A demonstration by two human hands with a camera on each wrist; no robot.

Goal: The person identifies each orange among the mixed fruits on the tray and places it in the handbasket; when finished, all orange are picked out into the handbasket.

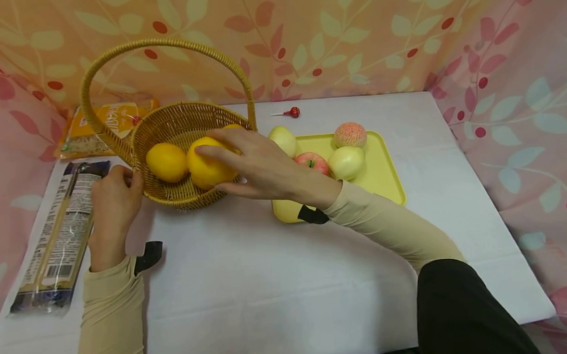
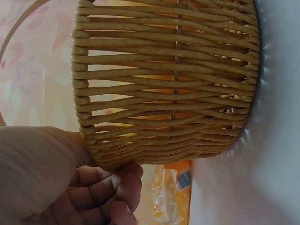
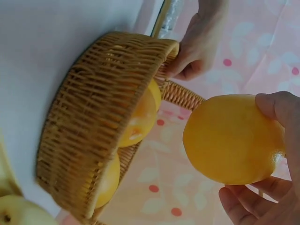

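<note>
My right hand (image 1: pixel 269 164) grips a round yellow-orange fruit, like an orange (image 3: pixel 232 140), over the wicker basket (image 1: pixel 183 113). The wrist view has this fruit apart from the basket wall, with thumb and fingers around it. Inside the basket lies another yellow-orange fruit (image 1: pixel 167 162). A further one (image 3: pixel 108 180) shows at the near side in the right wrist view; the head view mostly hides it behind my right hand. At the basket's left side, my left hand (image 1: pixel 116 203) pinches the rim between thumb and fingers. The tall handle arches above both.
Right of the basket, a yellow tray (image 1: pixel 382 179) bears a red apple (image 1: pixel 311 163), a pinkish peach-like fruit (image 1: pixel 350 135) and pale green fruits (image 1: pixel 346 163). A red lollipop (image 1: pixel 293 112) lies behind. Noodle-like packs (image 1: pixel 62 237) and an orange bag (image 1: pixel 103 126) stand left.
</note>
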